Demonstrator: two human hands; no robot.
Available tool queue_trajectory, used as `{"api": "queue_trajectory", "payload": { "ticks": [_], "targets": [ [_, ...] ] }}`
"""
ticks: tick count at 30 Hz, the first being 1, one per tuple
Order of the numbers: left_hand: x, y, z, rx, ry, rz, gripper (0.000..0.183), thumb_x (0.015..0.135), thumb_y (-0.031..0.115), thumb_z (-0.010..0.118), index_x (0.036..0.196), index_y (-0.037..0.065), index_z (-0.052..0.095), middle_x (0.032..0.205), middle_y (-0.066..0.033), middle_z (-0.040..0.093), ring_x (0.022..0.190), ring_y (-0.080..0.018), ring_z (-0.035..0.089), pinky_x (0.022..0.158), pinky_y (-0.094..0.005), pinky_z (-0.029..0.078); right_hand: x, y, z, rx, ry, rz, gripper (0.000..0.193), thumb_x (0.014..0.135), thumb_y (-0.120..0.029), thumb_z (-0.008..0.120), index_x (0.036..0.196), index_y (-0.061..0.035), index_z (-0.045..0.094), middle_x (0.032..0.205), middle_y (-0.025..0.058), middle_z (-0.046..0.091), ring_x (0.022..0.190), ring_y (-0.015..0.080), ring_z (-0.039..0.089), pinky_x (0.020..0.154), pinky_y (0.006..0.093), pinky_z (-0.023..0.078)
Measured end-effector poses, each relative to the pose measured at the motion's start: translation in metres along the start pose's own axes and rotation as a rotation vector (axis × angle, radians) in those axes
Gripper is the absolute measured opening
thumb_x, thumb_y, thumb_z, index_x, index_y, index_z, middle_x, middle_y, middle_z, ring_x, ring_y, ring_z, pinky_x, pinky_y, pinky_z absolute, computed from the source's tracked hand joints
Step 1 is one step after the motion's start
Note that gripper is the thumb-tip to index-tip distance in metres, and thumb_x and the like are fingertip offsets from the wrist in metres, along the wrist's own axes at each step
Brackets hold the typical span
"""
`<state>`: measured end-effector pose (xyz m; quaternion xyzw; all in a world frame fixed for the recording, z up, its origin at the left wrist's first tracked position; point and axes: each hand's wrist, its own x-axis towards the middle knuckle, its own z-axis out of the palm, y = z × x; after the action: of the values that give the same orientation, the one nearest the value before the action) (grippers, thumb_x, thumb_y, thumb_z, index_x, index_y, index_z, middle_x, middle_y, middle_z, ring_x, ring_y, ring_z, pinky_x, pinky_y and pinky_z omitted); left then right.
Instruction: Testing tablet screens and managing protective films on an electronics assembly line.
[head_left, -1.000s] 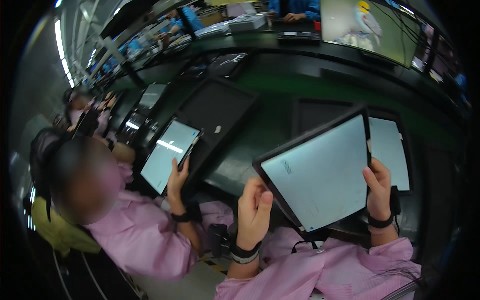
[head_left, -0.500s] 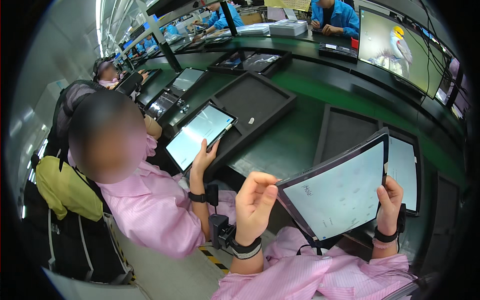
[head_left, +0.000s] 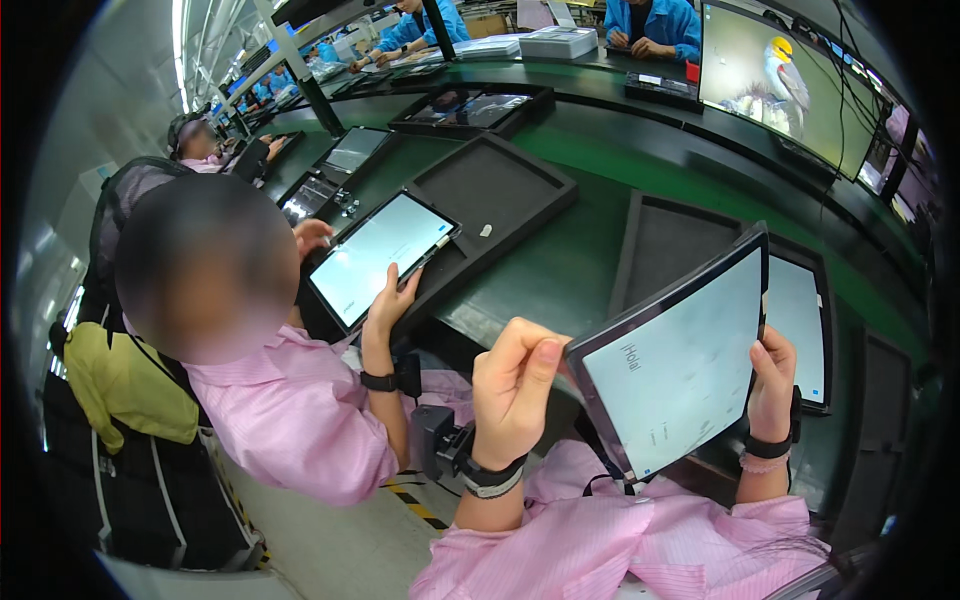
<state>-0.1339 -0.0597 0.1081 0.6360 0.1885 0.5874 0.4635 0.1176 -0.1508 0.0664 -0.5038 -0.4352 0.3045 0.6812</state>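
Note:
A tablet (head_left: 680, 360) with a dark frame and a lit pale screen is held tilted in front of me. My right hand (head_left: 772, 385) grips its right edge, thumb on the front rim and fingers partly hidden behind. At the upper left corner, my left hand (head_left: 515, 390) is closed, thumb and index finger pressed together against the edge; its other fingertips are partly hidden. Pale smudges or reflections show on the screen. Both wrists wear dark bands, the left one with a small black box (head_left: 435, 440). Behind the tablet, another lit tablet (head_left: 797, 325) lies in a black tray (head_left: 672, 235).
At my left, a co-worker in a pink striped shirt (head_left: 290, 410) holds a similar tablet (head_left: 385, 255) over a black tray (head_left: 490, 180). A monitor (head_left: 745, 60) with hanging cables stands at the back right. Another black tray (head_left: 880, 400) lies far right. People in blue work opposite.
My tablet has turned slightly more upright, and my left hand has shifted a little at its corner. The co-worker's other hand now shows beside their tablet. The whole view has shifted slightly.

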Motion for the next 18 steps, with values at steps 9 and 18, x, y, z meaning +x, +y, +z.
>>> {"api": "queue_trajectory", "payload": {
  "ticks": [9, 18],
  "targets": [
    [0.022, -0.042, 0.053, -0.483, -0.256, -0.328, 0.020, 0.094, 0.018, 0.041, 0.081, 0.003, 0.044, 0.067, -0.0060, 0.057, 0.056, -0.0098, 0.054, 0.053, -0.0201, 0.044, 0.010, 0.023, -0.014, 0.329, 0.007, 0.044, 0.031, 0.080, -0.030, 0.057, 0.084, 0.0001, 0.054, 0.072, 0.0028, 0.056, 0.066, 0.0104, 0.051, 0.063, 0.0225, 0.041],
    [-0.032, -0.090, 0.107, -0.686, -0.281, -0.646, 0.023, 0.094, 0.025, 0.041, 0.080, 0.006, 0.042, 0.067, -0.0067, 0.057, 0.054, -0.0117, 0.055, 0.050, -0.0215, 0.046, 0.080, 0.075, -0.017, 1.057, -1.039, -0.164, 0.018, 0.092, -0.023, 0.039, 0.091, -0.0076, 0.049, 0.082, 0.0059, 0.059, 0.075, 0.0163, 0.056, 0.060, 0.0288, 0.044]
  ]
}}
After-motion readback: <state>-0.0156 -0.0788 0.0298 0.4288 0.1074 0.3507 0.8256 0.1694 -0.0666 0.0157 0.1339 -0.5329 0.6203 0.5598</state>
